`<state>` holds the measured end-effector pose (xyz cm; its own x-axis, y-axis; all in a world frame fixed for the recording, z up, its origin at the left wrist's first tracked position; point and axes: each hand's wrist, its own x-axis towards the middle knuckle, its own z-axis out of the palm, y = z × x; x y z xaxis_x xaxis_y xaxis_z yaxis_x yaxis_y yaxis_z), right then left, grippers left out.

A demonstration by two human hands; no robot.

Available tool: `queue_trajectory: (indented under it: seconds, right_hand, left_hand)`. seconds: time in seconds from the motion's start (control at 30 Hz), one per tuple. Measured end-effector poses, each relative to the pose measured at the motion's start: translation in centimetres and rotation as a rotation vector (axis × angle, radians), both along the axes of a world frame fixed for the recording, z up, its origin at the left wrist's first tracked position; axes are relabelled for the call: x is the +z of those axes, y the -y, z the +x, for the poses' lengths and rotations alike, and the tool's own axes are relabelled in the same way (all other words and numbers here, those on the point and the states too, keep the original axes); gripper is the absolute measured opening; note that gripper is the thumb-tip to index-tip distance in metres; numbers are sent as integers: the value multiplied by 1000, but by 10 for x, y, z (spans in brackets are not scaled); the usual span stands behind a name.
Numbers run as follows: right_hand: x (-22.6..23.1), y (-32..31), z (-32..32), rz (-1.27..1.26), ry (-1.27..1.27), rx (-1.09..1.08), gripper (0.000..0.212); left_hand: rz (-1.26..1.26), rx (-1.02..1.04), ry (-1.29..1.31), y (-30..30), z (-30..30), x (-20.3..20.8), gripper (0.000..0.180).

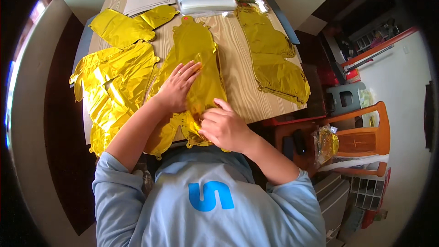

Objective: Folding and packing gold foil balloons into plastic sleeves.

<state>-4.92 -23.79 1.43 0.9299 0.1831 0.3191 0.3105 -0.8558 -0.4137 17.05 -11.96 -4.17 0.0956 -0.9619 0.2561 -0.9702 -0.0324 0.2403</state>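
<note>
1. Looks partway to me: your middle gold foil balloon (208, 75) is on the table (238, 75) right in front of you, upper end pretty flat, lower end bunched up, so probably unfinished there.
2. The crinkly left foil (114, 93) and smoother right foil (272, 59) are both untouched by your hands.
3. Your left hand (179, 87) is palm-down on the middle one, fingers stretched out, gripping nothing.
4. Your right hand (224, 126) curls over its lower end; can't tell if you're pinching foil.
</note>
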Motion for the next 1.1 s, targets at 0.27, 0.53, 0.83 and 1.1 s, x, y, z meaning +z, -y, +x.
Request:
queue_trajectory:
  seconds: [0.27,0.53,0.83,1.1]
  right_hand:
    - [-15,95,23,253,-3,-232,32]
    - [-50,89,48,-182,-153,-273,64]
    - [-49,91,40,-291,-203,-202,68]
    - [-42,91,41,-293,-305,-200,72]
  left_hand:
    - [102,39,26,-2,-5,8,74]
    - [59,58,6,0,-3,-1,76]
    - [19,27,-201,4,-1,14,66]
    - [-181,-66,-145,50,10,26,44]
